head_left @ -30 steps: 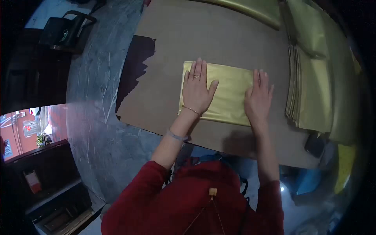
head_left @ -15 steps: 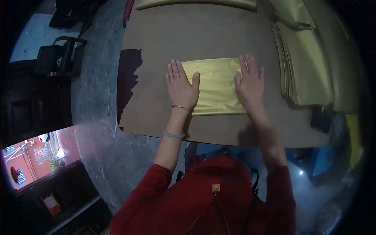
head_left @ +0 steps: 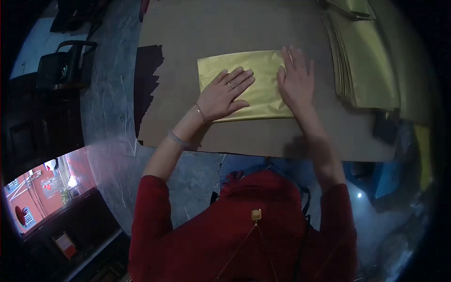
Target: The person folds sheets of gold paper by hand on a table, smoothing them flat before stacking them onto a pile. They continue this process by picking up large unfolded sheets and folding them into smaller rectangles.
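A folded piece of shiny gold material (head_left: 265, 101) lies flat on the brown table surface (head_left: 225, 136). My left hand (head_left: 224, 96) rests across its left part, fingers pointing up and to the right, a ring and a bracelet showing. My right hand (head_left: 297, 84) lies along the right edge of the material, fingers stretched away from me and thumb near the edge. Both palms face down, and neither hand is wrapped around anything.
Layered gold sheets (head_left: 371, 66) are stacked at the right of the table. A dark flat object (head_left: 385, 129) lies near the right front corner. Dark ragged-edged patch (head_left: 148, 77) at the left edge. A black chair (head_left: 63, 68) stands on the floor to the left.
My left hand has moved from the material's left edge onto its surface and turned rightward, uncovering the left corner. My right hand stays at the right edge. The whole view has shifted slightly.
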`<state>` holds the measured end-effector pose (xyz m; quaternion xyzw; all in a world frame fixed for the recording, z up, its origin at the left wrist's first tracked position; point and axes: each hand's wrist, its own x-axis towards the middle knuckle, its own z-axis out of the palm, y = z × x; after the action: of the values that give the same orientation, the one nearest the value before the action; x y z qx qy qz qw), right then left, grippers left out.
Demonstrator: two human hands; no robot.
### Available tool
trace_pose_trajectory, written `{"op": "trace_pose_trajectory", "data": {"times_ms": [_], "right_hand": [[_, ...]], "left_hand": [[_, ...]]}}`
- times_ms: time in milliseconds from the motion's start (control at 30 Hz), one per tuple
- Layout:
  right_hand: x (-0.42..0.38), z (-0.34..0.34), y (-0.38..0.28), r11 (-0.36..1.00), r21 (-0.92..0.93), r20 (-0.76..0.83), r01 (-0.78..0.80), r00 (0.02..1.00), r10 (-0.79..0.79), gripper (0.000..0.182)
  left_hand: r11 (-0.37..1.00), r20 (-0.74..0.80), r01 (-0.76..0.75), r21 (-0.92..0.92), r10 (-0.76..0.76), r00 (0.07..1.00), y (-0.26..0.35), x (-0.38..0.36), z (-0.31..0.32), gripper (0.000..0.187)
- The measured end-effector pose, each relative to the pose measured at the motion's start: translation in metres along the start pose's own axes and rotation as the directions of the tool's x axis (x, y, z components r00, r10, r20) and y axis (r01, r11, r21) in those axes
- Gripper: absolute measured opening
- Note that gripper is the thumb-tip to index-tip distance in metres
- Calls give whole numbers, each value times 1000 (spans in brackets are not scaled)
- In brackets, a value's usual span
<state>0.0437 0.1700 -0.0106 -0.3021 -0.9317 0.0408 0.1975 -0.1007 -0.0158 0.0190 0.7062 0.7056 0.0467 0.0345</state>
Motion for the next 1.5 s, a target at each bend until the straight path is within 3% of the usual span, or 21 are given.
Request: {"op": "trace_pose_trajectory", "data": {"times_ms": [33,133,233,400,467,567,800,867,900,967,1033,1167,1367,1500], "right_hand": [[0,0,1,1000,-2,1,2,1000,-2,49],[0,2,2,1000,-10,-5,14,1000,-14,48],[0,2,1,999,-43,7,7,1000,-7,47],[-1,2,2,998,-47,6,31,1000,-31,46],[-3,4,3,985,-119,-8,123,992,-125,44],[-15,-9,-13,963,-151,93,225,973,-213,47],[-47,-6,-70,987,38,178,158,971,-163,61],[-49,0,-84,993,-16,119,113,987,-110,61],[-48,1,-88,991,99,67,87,993,-94,59],[-48,-3,-84,991,95,79,94,992,-102,59],[-49,-8,-78,992,27,131,123,983,-125,61],[-50,-11,-58,995,26,143,95,985,-98,59],[-51,-23,-14,991,-77,134,110,986,-99,55],[-48,-33,8,983,-88,174,160,974,-143,50]], "left_hand": [[1000,-2,1,-2,-1,1000,-4,1,0,68],[974,102,-204,-98,213,972,-18,3,-6,82],[965,139,-233,-120,249,958,-21,4,-12,91],[954,155,-239,-182,268,951,-23,7,-12,100],[958,181,-221,-185,254,950,-23,8,-11,103],[957,197,-217,-193,254,947,-24,8,-10,105],[965,162,-184,-189,215,963,-24,7,-6,110],[961,106,-189,-203,214,971,-26,6,-1,111],[958,53,-192,-215,207,977,-27,6,0,112],[952,30,-207,-227,219,975,-27,5,0,113],[964,149,-172,-202,204,968,-26,7,-5,114],[967,179,-176,-186,209,961,-27,8,-7,116],[952,78,-219,-216,241,967,-29,6,-4,116],[950,113,-218,-222,247,962,-30,6,-7,119]]}}
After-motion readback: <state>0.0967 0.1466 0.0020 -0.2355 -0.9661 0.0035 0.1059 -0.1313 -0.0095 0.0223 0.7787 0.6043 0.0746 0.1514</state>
